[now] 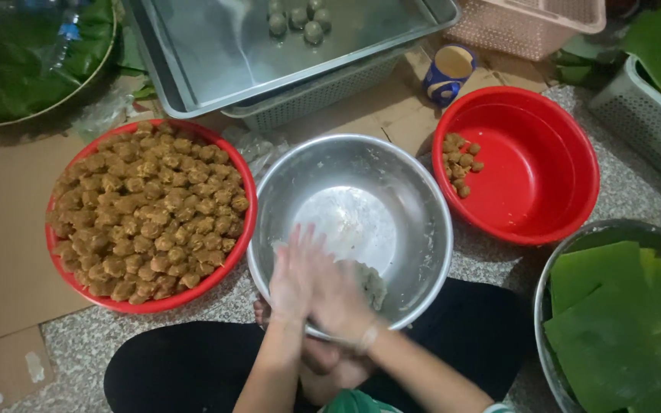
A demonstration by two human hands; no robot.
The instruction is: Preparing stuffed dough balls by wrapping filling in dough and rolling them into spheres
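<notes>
Hands were pressed palm to palm over the steel bowl (422,222), left hand (291,277) on right hand (338,300), probably so crumbs fell inside. Whether they enclosed something, I could not tell. Pale dough (369,281) lay beside them; motion blur hid the fingers.

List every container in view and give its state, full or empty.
Left red bowl: heaped with brown balls.
Right red bowl: nearly empty, a few brown balls.
Steel bowl: little white dough left.
Metal tray: few grey-green balls.
Leaf basin: stacked with green leaves.
Hands: pressed together.
</notes>
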